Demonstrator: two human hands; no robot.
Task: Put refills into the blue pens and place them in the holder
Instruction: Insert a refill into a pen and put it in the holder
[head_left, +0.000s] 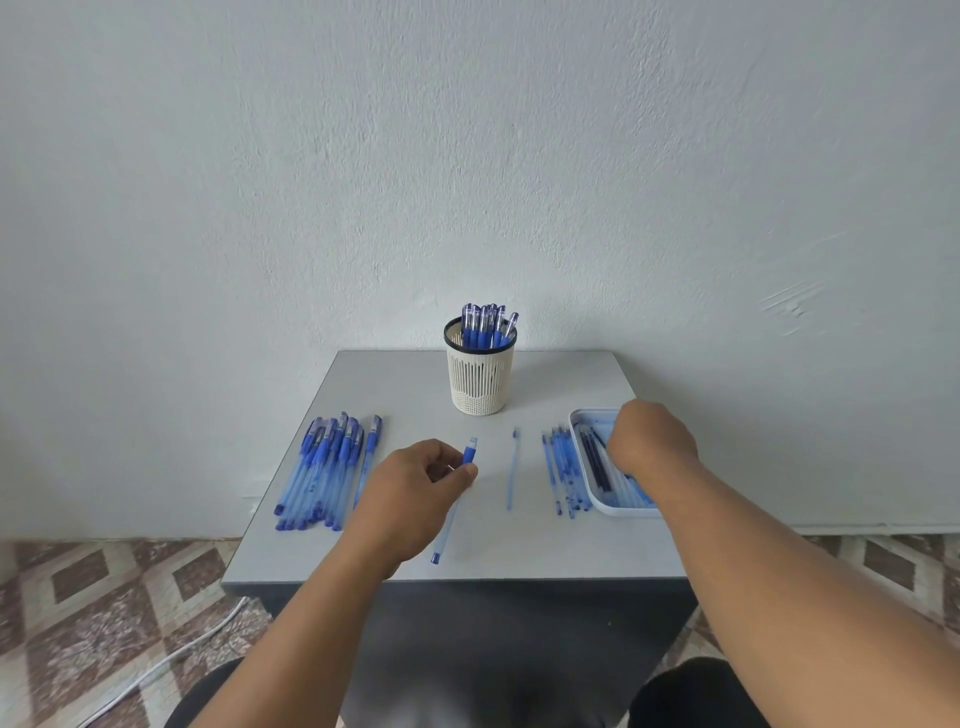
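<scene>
1. Left hand (415, 491) pinches a translucent blue pen barrel (453, 506), lying near centre on the grey table (545, 551).
2. Right hand (652, 441) reaches into the white tray (613, 512) of dark refills (595, 460) at right; fingers hidden, grasp unclear.
3. Cream slotted holder (480, 376) with pens stands far centre.
4. Unfilled pens (324, 467) lie left.

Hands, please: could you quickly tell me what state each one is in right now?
Left hand: pinches a blue pen above the table.
Right hand: curled over the tray; what it holds cannot be told.
</scene>
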